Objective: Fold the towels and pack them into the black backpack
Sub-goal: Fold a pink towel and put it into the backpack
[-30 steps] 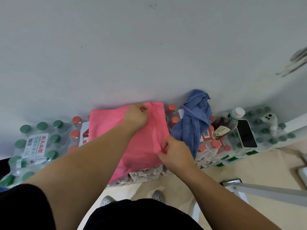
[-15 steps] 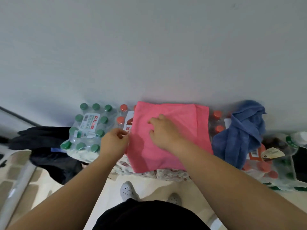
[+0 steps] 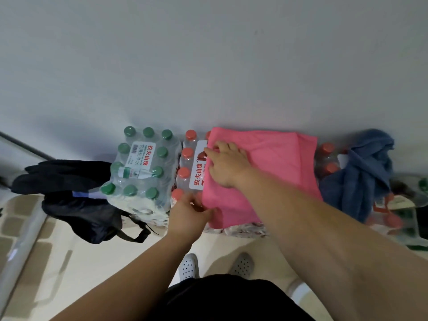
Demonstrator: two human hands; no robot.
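A pink towel [image 3: 273, 163], folded over once, lies flat on a pack of red-capped bottles. My left hand [image 3: 188, 210] pinches its near left corner. My right hand [image 3: 225, 165] grips the towel's left edge nearer the wall, fingers curled on the fabric. A crumpled blue towel [image 3: 363, 172] lies to the right on more bottles. The black backpack [image 3: 76, 193] slumps on the floor at the left, beside the bottle packs.
A pack of green-capped water bottles [image 3: 141, 167] stands between the backpack and the pink towel. A grey wall runs right behind everything. My shoes [image 3: 188, 266] stand on the beige floor below the packs. A pale rail [image 3: 18, 246] runs along the left edge.
The view has swung left, bringing the backpack into sight. My right hand moved from the towel's middle to its left edge, and my left hand dropped to the near left corner.
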